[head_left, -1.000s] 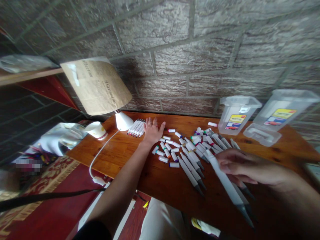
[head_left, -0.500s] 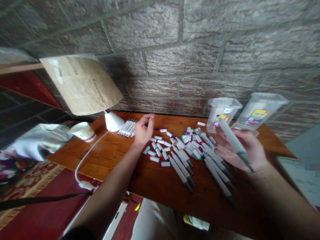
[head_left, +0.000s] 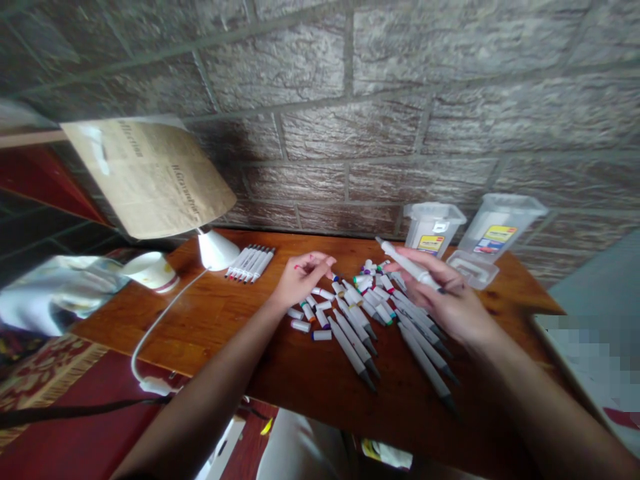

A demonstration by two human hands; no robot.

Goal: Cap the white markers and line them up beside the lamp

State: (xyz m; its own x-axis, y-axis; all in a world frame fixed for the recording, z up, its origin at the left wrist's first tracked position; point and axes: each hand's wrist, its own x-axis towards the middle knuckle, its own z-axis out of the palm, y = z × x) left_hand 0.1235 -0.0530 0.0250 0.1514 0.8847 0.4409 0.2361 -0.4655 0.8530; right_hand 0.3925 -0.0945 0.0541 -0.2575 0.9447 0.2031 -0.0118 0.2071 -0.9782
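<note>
My right hand [head_left: 440, 293] grips a white-grey marker [head_left: 407, 263], tilted with its tip up and left, above the pile's right side. Thumb and fingers are closed around the barrel. At the pile's left edge is my left hand [head_left: 305, 279], its thumb and fingertips close together beside a blue-ended marker cap [head_left: 335, 277]. Whether it holds that cap is hidden. Below the hands lie many loose white caps [head_left: 300, 325] with coloured ends. Uncapped grey markers [head_left: 350, 343] lie in two slanting groups toward the table's front. Red marks show on my left hand.
A row of capped markers [head_left: 250, 263] lies beside the white lamp base [head_left: 217, 250]. Left of it stands a paper cup [head_left: 153, 270], with a white cord [head_left: 145, 327] nearby. Two clear plastic containers [head_left: 433, 227] and a clear lid [head_left: 473, 269] are at the back right, against the brick wall.
My left hand has moved right from the marker row to the caps. My right hand has moved left with the marker, now over the pile. The view has shifted slightly.
</note>
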